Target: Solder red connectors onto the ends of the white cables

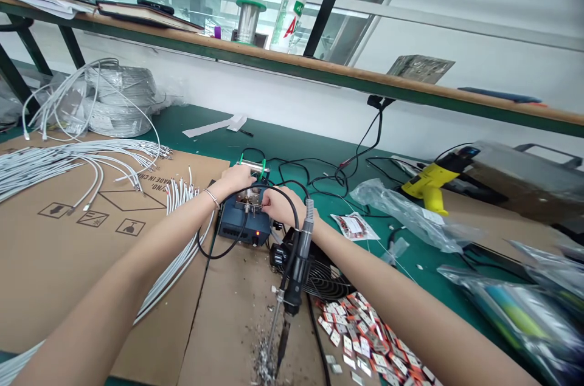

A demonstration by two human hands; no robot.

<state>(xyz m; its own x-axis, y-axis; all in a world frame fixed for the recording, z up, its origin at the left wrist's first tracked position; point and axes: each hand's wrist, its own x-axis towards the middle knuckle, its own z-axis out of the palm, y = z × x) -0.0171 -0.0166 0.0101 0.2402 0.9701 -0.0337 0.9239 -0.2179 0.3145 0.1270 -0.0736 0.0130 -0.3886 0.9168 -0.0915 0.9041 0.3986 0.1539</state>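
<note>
This is a workshop, with a bench for soldering and cable work. A soldering iron [298,270] points toward grey scraps [263,357], near a box [241,228] with a lit red lamp. White cables [59,164] lie bundled on cardboard [45,276], coils [121,103] stand behind, small parts [365,337] lie heaped, and a shelf [328,73] bearing a spool [248,22] spans the green bench [285,140].

Single head-worn view, forward and down over the workbench [172,123]
</note>
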